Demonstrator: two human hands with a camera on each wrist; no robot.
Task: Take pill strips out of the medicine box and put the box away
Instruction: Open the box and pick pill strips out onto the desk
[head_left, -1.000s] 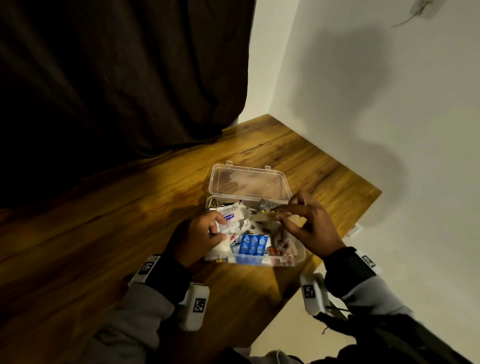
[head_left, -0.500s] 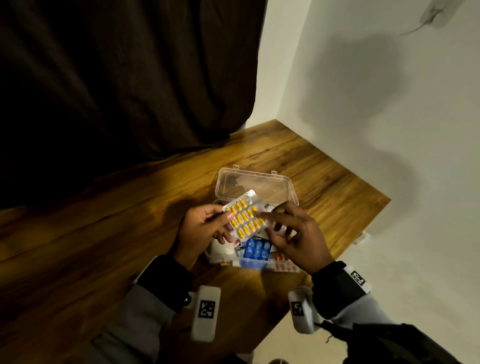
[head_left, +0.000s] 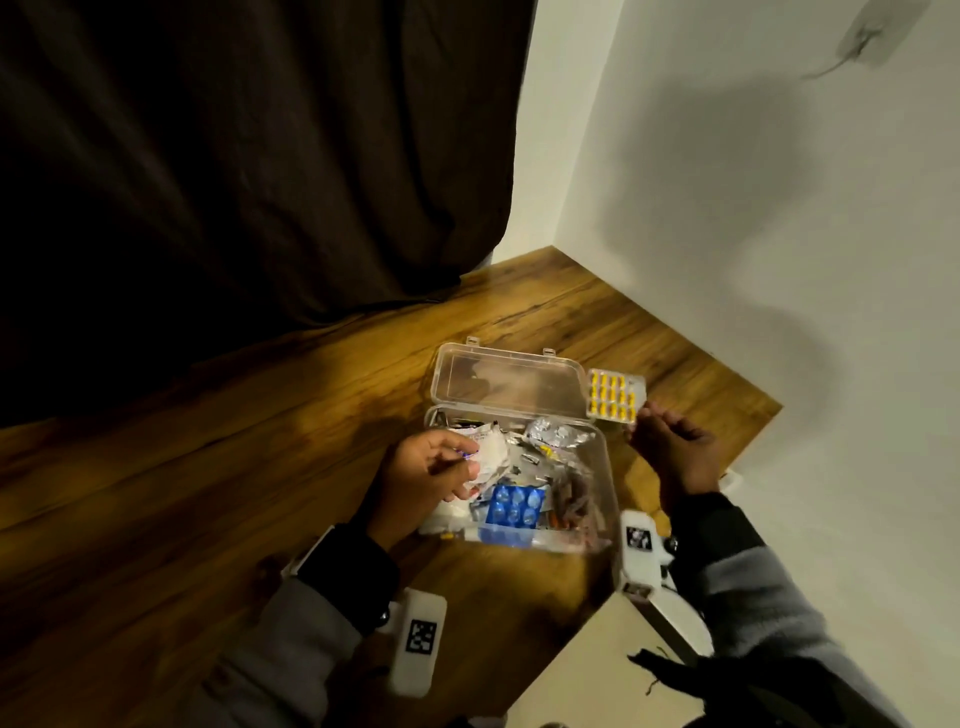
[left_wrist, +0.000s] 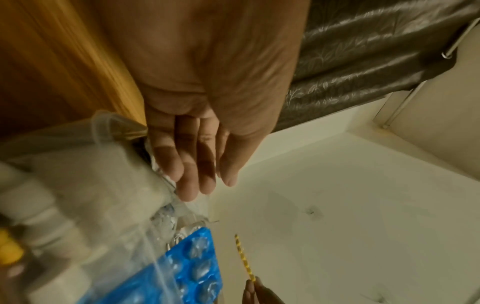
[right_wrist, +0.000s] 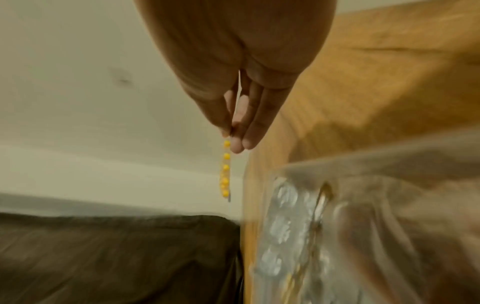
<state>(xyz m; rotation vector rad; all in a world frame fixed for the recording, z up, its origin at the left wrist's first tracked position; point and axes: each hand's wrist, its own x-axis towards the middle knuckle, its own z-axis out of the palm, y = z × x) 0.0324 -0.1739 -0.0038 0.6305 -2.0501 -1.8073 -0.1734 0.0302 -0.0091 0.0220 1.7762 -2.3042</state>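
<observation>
A clear medicine box (head_left: 609, 470) sits on the wooden table (head_left: 208, 493) with its lid (head_left: 506, 382) open and lying back. It holds a blue pill strip (head_left: 514, 506), a silver strip (head_left: 558, 434) and white packets (head_left: 491, 449). My right hand (head_left: 643, 418) pinches a yellow pill strip (head_left: 615, 396) by its lower edge, just right of the lid. In the right wrist view that yellow strip (right_wrist: 225, 168) shows edge-on below the fingertips (right_wrist: 235, 133). My left hand (head_left: 465, 462) rests on the packets in the box, its fingers (left_wrist: 193, 164) straight above the blue strip (left_wrist: 197, 265).
A dark curtain (head_left: 234, 156) hangs behind the table at the left. White walls (head_left: 779, 260) close the corner behind and to the right. The table's front-right edge (head_left: 691, 525) runs just beside the box. Bare wood stretches to the left.
Half a second ago both hands held the yellow strip over the box. Now my right hand alone has carried it right, past the lid, and my left hand has dropped onto the box's contents.
</observation>
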